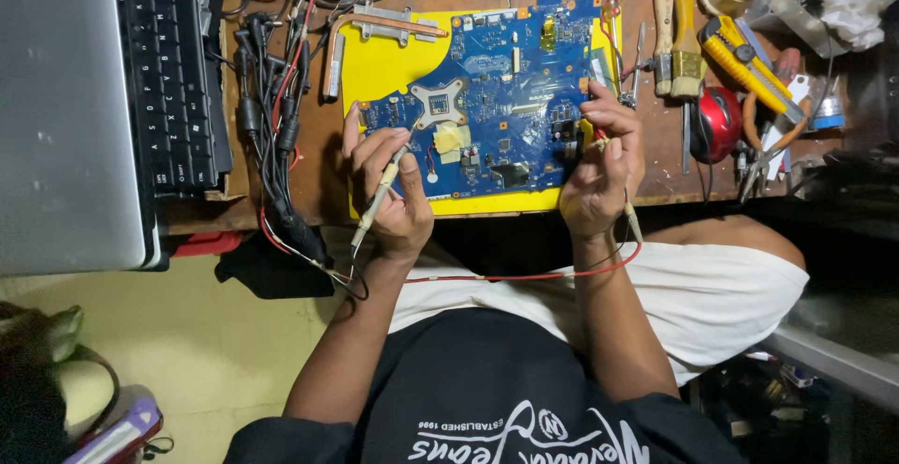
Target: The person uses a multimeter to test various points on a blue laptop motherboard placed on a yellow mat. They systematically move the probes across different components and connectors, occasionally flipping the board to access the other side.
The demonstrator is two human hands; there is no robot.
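- Nearest you, over your lap, a thin red lead [524, 276] runs left to right between your two wrists.
- Your left hand [393, 192] is clenched around a pale probe [382, 191]. Its long axis slants from the near left up to the far right, and the tip points at the blue circuit board [496, 99] just beside the square metal bracket [438, 103].
- Your right hand [599, 169] pinches a red-tipped probe [599, 134] between thumb and fingers at the board's right edge. That probe stands steeply and points away from you, into the board; its exact contact point is hidden by your fingers.
- That board lies flat on a yellow sheet [384, 66] at the near edge of the wooden bench [323, 164], its long axis running left to right between your hands.
- Left of your left hand hangs a bundle of black cables [272, 99], and beyond it a black keyboard [173, 71].
- Right of your right hand sit a red round tool [716, 122], a yellow utility knife [744, 61] and a brush [686, 57].
- Farther off, a copper heat pipe [375, 26] lies at the sheet's far left.
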